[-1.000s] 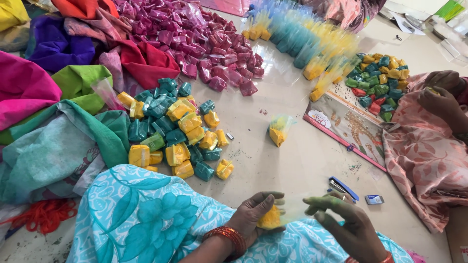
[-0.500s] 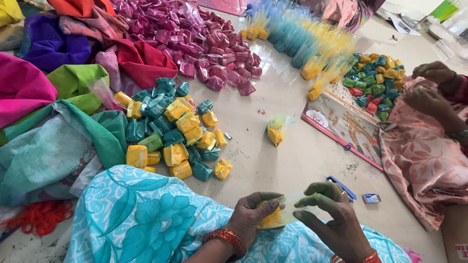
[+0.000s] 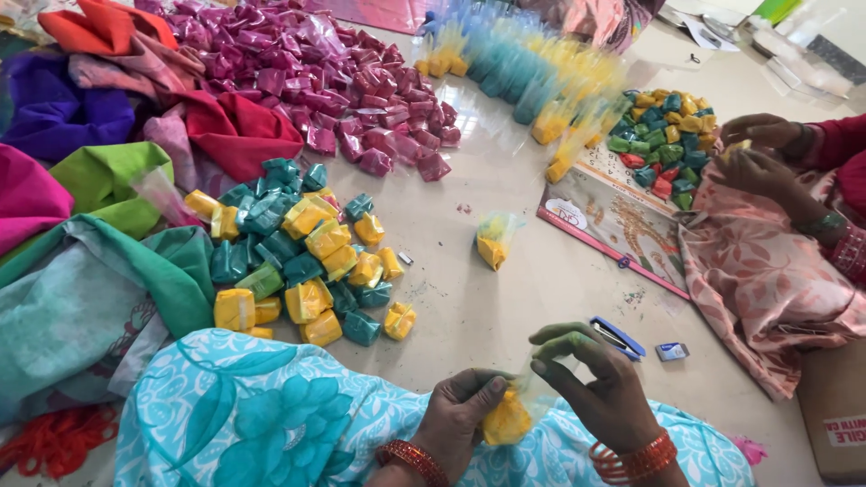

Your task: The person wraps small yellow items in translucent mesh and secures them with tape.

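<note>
Over lap | left hand [image 3: 460,424] fingers pinch yellow packet [image 3: 507,419] | right hand [image 3: 600,388] fingers grip its top

Both forearms are seen rising from the bottom edge of the view, with red and orange bangles worn at each wrist. The left hand [image 3: 462,417] is held palm-inward, its fingers curled and its thumb pressed forward toward the right hand, closed in a pinch. The right hand [image 3: 597,386] is raised slightly higher than the left hand, just beside it, its back turned to the camera. Its fingers are bent and stained green at the tips, with index finger and thumb drawn together.
</note>
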